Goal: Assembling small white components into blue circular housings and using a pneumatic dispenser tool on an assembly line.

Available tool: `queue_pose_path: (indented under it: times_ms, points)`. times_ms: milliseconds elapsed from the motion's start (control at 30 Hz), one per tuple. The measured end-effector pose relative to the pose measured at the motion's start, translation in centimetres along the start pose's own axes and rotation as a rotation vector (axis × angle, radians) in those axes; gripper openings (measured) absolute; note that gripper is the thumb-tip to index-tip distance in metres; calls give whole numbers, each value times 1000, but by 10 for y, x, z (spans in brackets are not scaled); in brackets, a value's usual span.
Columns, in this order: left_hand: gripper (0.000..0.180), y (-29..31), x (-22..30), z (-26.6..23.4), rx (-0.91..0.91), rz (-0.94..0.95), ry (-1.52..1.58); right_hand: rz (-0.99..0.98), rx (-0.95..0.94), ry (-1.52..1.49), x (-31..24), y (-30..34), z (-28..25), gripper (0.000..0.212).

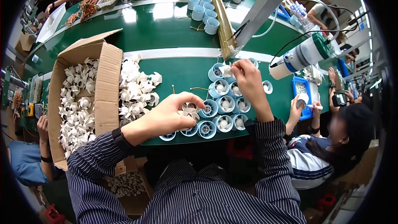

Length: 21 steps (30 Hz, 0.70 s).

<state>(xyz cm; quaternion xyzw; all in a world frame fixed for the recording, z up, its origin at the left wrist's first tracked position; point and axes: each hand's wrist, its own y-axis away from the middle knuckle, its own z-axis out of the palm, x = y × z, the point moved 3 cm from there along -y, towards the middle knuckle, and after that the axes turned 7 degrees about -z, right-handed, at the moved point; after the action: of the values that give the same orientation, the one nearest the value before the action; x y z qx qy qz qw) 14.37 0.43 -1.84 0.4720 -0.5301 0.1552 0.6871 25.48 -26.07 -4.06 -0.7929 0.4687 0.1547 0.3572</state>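
Observation:
My left hand (168, 114) curls round white fan impellers (189, 110), held above the nearest light-blue round housings. With the fingertips of my right hand (248, 76) I pinch another white fan impeller (225, 70) over a light-blue housing (214, 74) at the far left of the group. Several housings stand close together on the green table; some hold a white impeller (226, 104), while others, like the one near the front edge (206, 129), show their bare inside. Whether the right hand's impeller touches the housing, I cannot tell.
Left of my hands stands an open cardboard box (108, 95) of white impellers, with a loose impeller pile (134, 85) beside it. Farther back, blue housings (203, 12) stand near a slanted metal post (265, 6). A hanging canister (300, 56) and a co-worker (327, 149) are at right.

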Motion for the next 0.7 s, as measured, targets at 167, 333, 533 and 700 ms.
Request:
queue_pose_path:
  times_ms: [167, 333, 533, 700]
  points:
    - [53, 0, -5, -2, -11, -7, 84, -46, -159, 72, 21, -17, 20, 15]
    - [54, 1, -4, -5, 12, 34, 120, -40, -193, 130, 11, -22, 22, 15]
    - [61, -1, 1, -3, -16, 23, 143, -164, -216, 285, 2, -27, 28, 14]
    - [68, 2, 1, -4, -16, 84, 138, -257, -215, 425, -16, -22, 23, 15]
